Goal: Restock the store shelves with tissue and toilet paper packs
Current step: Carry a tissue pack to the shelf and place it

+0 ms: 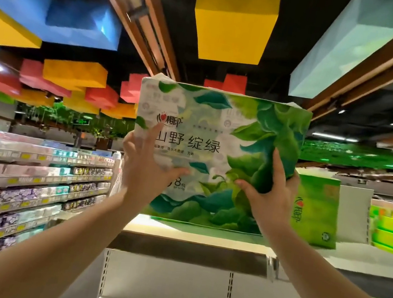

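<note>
Large green-and-white tissue pack [215, 157] held upright at frame center, printed face toward camera, bottom edge just above top shelf [202, 233] at center. Left hand [145, 169] on pack's lower left face, fingers spread, thumb pointing right along the print — grip open, pressing flat. Right hand [267, 199] on lower right face, fingers up along the leaf print, thumb pointing left; grip also open against the pack, fingers on far side hidden by pack edge. Second green pack [315, 210] standing on same shelf just right of the held one, partly behind it; gap btwn them cannot be told. Shelf surface left of held pack bare up to its left end. Shelf front lip [186, 251] dark, below pack; white back panel [167, 287] w/ slotted uprights under it at bottom center. Stocked aisle shelves [15, 183] at left of frame, well apart. Coloured ceiling blocks [235, 17] overhead, top of pack well below them.
</note>
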